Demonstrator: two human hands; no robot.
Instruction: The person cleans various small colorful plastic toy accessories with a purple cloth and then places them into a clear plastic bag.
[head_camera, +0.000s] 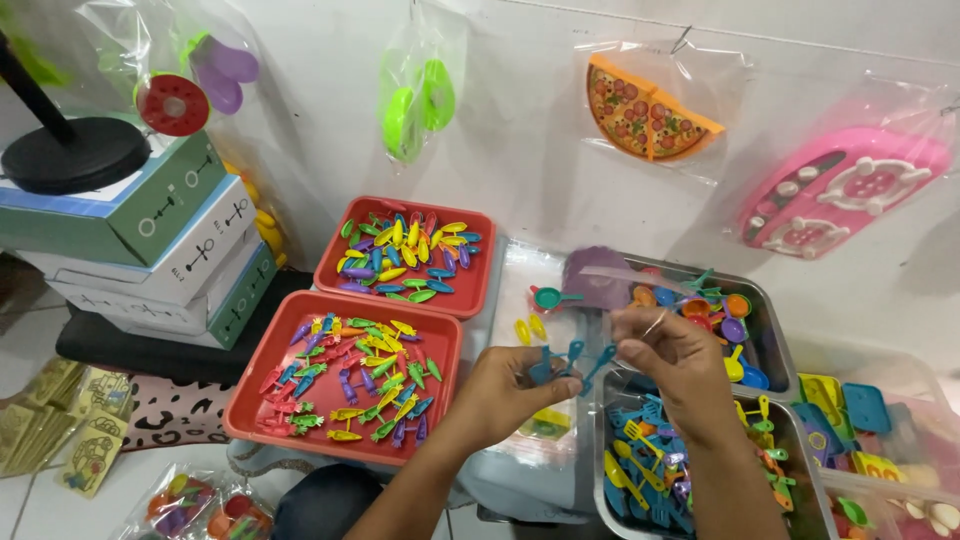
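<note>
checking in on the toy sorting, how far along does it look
Done: clear packets of small toys lie under the hands. In hand: the left hand pinches blue toy utensils; the right hand holds a clear bag. Left: both red trays and both metal trays remain full of loose pieces.

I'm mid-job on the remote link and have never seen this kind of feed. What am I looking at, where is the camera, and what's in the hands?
There is no machine here: these are a person's two bare hands, filmed by a camera worn on their head and looking down. The left hand and right hand meet over the work surface, pinching small blue toy utensils between the fingers. To the left sit two red trays of small colourful plastic pieces. Under and beside the right hand are metal trays holding toy forks, spoons and pans. Bagged toys hang on the wall behind, including a toy pizza and a pink toy stove. Stacked boxes stand at the far left.
</note>
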